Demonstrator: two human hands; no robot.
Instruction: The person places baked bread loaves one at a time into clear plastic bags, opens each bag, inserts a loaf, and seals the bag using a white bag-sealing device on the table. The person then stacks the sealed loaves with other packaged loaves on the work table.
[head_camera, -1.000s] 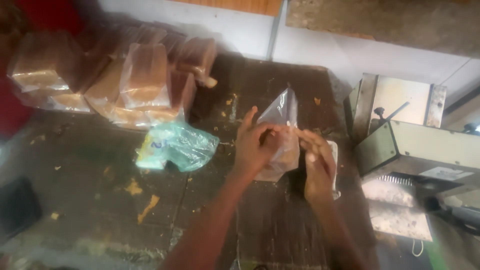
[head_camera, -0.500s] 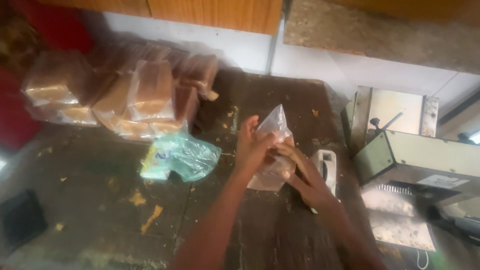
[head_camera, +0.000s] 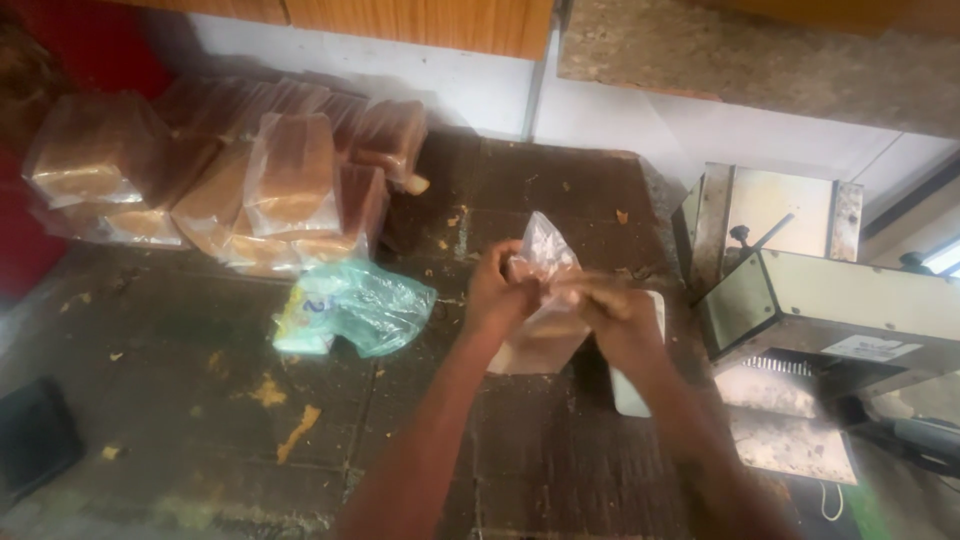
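we pinch the clear plastic bag with both left hand and right hand fingers, above the dark counter, bagged bread loaves behind.

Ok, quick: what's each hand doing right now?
Left hand: closed, pinching the clear plastic bag near its top.
Right hand: closed on the same bag, from the other side.

You look down on a dark, worn wooden surface scattered with crumbs. Behind it runs a white wall topped by orange-brown wood panelling. A rough grey stone slab sits upper right. Daylight is soft and dim.
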